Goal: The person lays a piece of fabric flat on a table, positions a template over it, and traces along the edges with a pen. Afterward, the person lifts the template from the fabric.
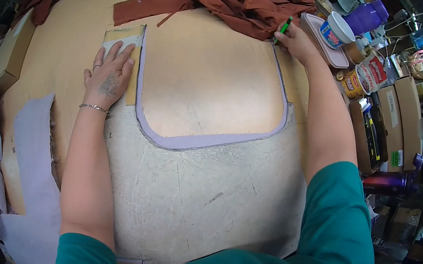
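A large grey U-shaped template [198, 194] lies on the table, its two arms extended with yellowish board. Lavender fabric [210, 139] shows as a strip along the template's inner curve. My left hand [107, 76] presses flat on the upper left arm of the template, fingers stretched out over a whitish patch. At the top of the right arm, my right hand [300, 45] grips a green pen [285, 28], tilted with its lower end near the template's inner edge. Whether the tip touches the surface is hard to make out.
Rust-brown fabric [239, 2] is heaped at the far edge of the wooden table [214, 73]. More lavender cloth [34, 135] lies at left, near a cardboard box [16, 55]. On the right are a pink-lidded container [323, 42], a white tub [337, 31] and several boxes [390, 118].
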A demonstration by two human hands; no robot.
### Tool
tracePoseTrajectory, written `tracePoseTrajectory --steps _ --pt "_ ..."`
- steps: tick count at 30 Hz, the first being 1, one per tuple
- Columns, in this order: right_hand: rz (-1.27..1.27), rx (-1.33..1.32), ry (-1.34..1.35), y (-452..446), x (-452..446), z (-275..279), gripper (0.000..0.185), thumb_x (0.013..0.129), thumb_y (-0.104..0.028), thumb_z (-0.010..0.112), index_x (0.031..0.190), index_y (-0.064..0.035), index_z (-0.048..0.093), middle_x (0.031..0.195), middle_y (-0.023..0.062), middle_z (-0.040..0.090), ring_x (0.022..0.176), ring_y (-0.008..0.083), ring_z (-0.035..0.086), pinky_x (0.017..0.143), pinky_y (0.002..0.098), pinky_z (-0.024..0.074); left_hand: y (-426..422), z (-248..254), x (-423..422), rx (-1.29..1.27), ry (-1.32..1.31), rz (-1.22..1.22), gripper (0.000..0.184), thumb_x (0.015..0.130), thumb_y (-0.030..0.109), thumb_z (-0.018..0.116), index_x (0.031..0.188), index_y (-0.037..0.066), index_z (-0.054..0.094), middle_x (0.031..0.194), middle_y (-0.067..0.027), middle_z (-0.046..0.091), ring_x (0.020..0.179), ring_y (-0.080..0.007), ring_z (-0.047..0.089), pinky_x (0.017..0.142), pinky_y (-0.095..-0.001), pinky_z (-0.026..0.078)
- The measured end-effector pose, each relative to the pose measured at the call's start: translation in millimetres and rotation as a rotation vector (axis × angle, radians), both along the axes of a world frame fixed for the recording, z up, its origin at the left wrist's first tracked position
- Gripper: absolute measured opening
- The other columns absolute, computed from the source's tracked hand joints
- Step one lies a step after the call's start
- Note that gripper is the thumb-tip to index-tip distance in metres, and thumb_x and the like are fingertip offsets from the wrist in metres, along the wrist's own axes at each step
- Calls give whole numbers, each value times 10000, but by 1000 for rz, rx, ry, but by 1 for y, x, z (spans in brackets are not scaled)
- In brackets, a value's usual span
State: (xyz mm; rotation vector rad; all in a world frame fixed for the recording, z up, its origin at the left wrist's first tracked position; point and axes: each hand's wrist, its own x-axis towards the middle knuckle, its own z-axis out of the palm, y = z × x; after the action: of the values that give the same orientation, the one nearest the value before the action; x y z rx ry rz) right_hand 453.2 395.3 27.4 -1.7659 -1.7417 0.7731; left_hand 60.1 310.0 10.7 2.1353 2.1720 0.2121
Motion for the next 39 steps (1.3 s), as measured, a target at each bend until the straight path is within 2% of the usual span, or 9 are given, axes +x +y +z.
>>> tracePoseTrajectory --steps 4,7,10,13,16,19,29,34,39 --pt "-21 149 93 17 -3 -12 149 809 -193 556 890 -83 497 744 -5 532 664 81 495 562 242 432 0 0 1 0 3 2 379 858 394 327 1227 318 368 1342 36 262 1254 -244 186 933 -602 167" --pt "-209 259 454 0 -13 -15 128 812 -184 552 864 -83 495 744 -7 524 671 74 482 557 240 429 1 1 1 5 7 3 381 858 392 327 1228 314 368 1343 37 261 1254 -249 188 932 -601 170" --pt "-318 352 598 -17 -26 -21 106 830 -170 527 901 -108 479 783 -28 503 681 46 475 564 186 412 2 -2 0 4 21 -13 386 856 388 329 1233 310 364 1346 37 258 1253 -257 190 931 -600 175" --pt "-135 544 303 -45 -78 -21 118 811 -158 548 830 -55 494 730 -4 519 676 70 488 564 206 406 0 -7 -4 35 29 -24 392 853 379 332 1235 296 365 1345 24 262 1249 -271 197 927 -604 183" --pt "163 227 537 -58 -154 -19 122 808 -152 549 822 -43 497 716 -10 522 655 80 502 573 225 409 -1 -8 -5 62 -20 -35 389 854 373 329 1230 283 373 1340 11 271 1247 -276 194 931 -601 181" --pt "197 236 714 -37 -222 -36 132 795 -150 562 817 -34 502 686 3 534 623 97 508 583 251 417 -3 -4 -3 60 -65 -34 384 854 362 333 1226 280 380 1338 10 272 1249 -278 184 940 -596 167" --pt "56 490 282 2 -273 -37 137 769 -157 569 829 -41 526 739 122 593 677 238 575 638 312 439 -3 -6 -5 79 -119 -36 377 856 348 330 1221 275 388 1339 7 265 1252 -278 176 946 -593 149" --pt "231 526 43 -78 -272 -22 120 746 -116 563 815 -28 519 749 166 540 710 326 521 627 373 416 -1 -10 -7 85 -91 -31 392 851 380 330 1233 300 370 1344 27 261 1257 -261 171 936 -592 169" --pt "533 553 55 -171 -255 -13 156 682 -30 591 801 -39 490 720 120 526 681 300 498 617 372 406 1 -12 -8 82 -64 -20 405 847 403 321 1238 306 360 1348 42 254 1256 -259 175 935 -591 173"
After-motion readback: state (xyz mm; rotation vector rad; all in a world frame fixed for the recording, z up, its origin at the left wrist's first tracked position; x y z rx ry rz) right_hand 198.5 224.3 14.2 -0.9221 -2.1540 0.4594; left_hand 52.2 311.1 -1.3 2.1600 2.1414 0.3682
